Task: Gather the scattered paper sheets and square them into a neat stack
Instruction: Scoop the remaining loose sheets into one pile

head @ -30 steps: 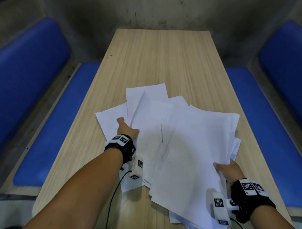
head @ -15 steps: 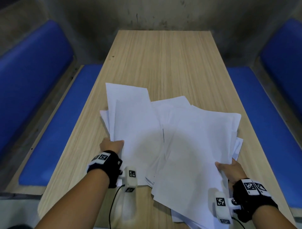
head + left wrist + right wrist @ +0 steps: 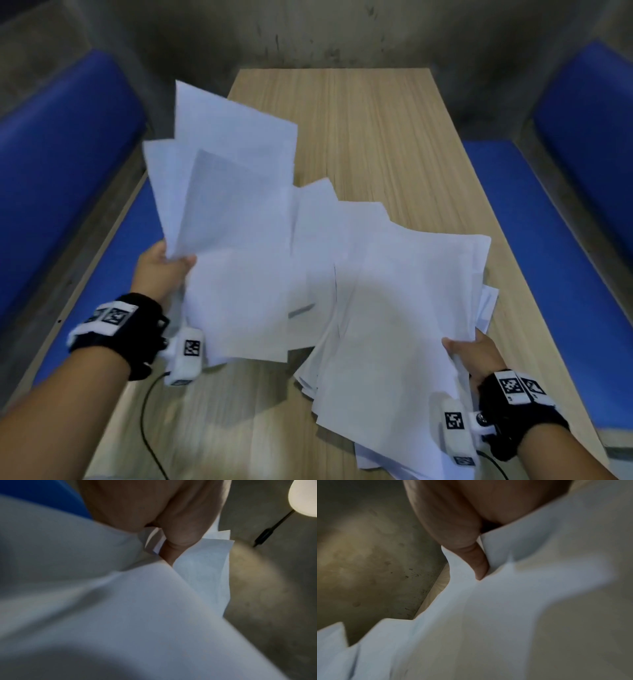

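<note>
The left hand [image 3: 162,270] has lifted its fan of white paper sheets [image 3: 226,185] off the pale wooden bench [image 3: 376,137], fingers pinching them at nine o'clock. The right hand [image 3: 474,356] still grips the larger splayed pile [image 3: 404,308] at four o'clock. Merging likely comes next.

on the counter [image 3: 394,144] the paper sheets [image 3: 394,308] fan out across its near half. the left hand [image 3: 161,270] grips raised sheets at the left edge; the right hand [image 3: 476,356] grips the pile's near right edge. benches [image 3: 565,257] flank both sides.
</note>
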